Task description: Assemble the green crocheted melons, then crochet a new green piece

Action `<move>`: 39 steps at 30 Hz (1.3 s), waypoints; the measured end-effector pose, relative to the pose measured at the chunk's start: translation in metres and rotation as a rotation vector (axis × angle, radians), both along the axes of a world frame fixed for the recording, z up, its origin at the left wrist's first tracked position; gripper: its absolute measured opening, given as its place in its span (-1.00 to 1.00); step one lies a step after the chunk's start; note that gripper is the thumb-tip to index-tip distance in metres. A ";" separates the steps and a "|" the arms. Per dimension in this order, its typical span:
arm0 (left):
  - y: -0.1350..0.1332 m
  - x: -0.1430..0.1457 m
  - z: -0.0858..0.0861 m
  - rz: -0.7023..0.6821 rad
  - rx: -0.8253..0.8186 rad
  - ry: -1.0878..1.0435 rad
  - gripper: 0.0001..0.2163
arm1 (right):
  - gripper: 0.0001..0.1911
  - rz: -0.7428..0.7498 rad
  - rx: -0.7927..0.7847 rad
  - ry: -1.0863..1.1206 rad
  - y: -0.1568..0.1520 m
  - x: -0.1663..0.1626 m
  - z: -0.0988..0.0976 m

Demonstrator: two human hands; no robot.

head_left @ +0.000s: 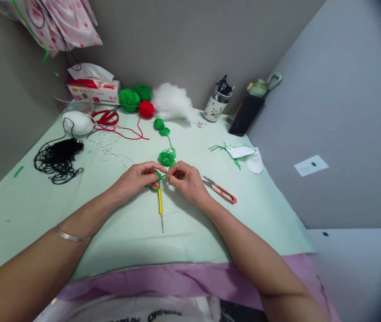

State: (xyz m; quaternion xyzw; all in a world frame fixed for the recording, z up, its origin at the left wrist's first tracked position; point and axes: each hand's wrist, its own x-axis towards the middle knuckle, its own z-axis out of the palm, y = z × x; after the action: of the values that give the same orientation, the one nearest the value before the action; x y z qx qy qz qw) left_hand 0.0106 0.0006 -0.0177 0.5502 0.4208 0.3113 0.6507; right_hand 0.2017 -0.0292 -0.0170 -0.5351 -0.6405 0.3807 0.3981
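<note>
My left hand (139, 175) and my right hand (187, 180) meet at the middle of the pale green table (42, 201), both with fingers pinched on a strand of green yarn (156, 182). A small loose coil of the same green yarn (167, 157) lies just beyond my fingertips. Its strand runs back to small green crocheted pieces (161, 125). A yellow-handled crochet hook (160, 206) lies on the table under my hands, tip pointing toward me. Orange-handled snips (220, 189) lie just right of my right hand.
At the back stand green yarn balls (130, 99), a red ball (146, 108), white stuffing (172, 102), a tissue box (93, 89), a jar of tools (217, 105) and a dark phone (246, 115). Black yarn (59, 158) and white yarn (78, 122) lie left. Paper scraps (247, 156) lie right.
</note>
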 end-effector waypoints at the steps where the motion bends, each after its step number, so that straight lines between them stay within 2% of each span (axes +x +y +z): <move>1: 0.000 0.000 0.000 0.001 -0.004 0.004 -0.80 | -0.96 0.003 -0.003 0.011 0.000 0.000 0.000; 4: -0.001 0.000 0.001 0.008 -0.021 0.009 -0.83 | -0.96 0.001 -0.012 0.031 0.001 0.001 0.000; 12: 0.001 -0.004 -0.003 0.012 -0.032 -0.026 -0.75 | -0.93 -0.002 -0.072 0.063 0.003 0.005 0.000; 18: 0.000 -0.002 -0.007 -0.023 0.047 -0.016 -0.70 | -0.88 0.030 -0.108 0.122 0.002 0.004 0.004; 27: -0.007 0.002 -0.001 -0.030 0.134 0.035 -0.76 | -0.85 0.066 -0.178 0.255 0.004 0.004 0.010; 32: -0.009 0.001 0.002 -0.061 0.112 0.019 -0.84 | -0.86 0.075 -0.210 0.325 0.004 0.004 0.014; 39: -0.010 0.003 0.004 -0.113 0.055 -0.064 -0.72 | -0.80 0.080 -0.211 0.380 0.004 0.004 0.015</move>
State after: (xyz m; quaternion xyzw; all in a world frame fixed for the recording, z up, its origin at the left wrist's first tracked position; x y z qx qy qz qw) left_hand 0.0131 -0.0098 -0.0135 0.5805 0.3591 0.3032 0.6649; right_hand 0.2054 -0.0252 -0.0016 -0.4667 -0.5314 0.5549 0.4380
